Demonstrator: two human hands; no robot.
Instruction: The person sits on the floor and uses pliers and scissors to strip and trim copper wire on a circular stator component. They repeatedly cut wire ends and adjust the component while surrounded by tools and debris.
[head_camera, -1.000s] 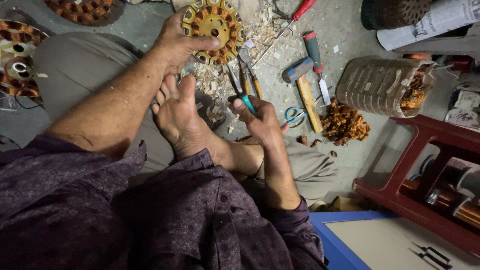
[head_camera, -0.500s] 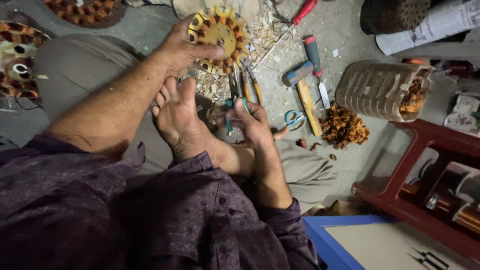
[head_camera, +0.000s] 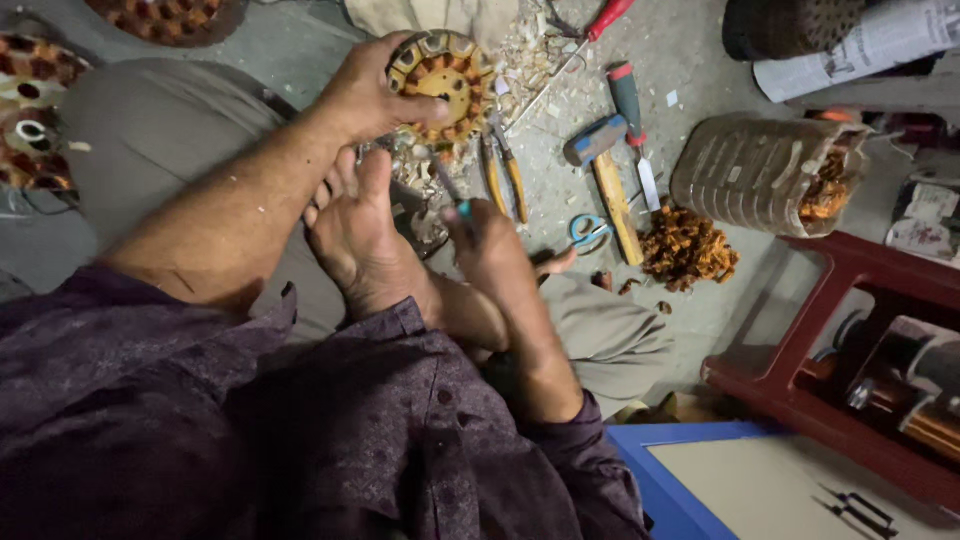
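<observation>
My left hand (head_camera: 372, 92) grips the rim of a round motor stator (head_camera: 442, 82) with yellow and orange slots, held on edge on the floor. My right hand (head_camera: 497, 248) is closed on a thin tool with a teal handle (head_camera: 452, 197); its metal tip points up toward the lower edge of the stator. A bare foot (head_camera: 360, 232) rests between my two forearms, just below the stator. Scraps of pale insulation paper (head_camera: 528, 52) lie around the stator.
Yellow-handled pliers (head_camera: 505, 172), a hammer (head_camera: 608, 178), blue scissors (head_camera: 588, 232), a red-handled chisel (head_camera: 634, 118) and a red screwdriver (head_camera: 600, 22) lie to the right. Further right are a heap of copper wire (head_camera: 690, 246), a ribbed plastic container (head_camera: 762, 172) and a red stool (head_camera: 850, 330). Other stators (head_camera: 30, 110) sit left.
My right hand has lifted the teal-handled tool up toward the stator's lower edge. My left hand keeps its hold on the rim; the view has shifted slightly.
</observation>
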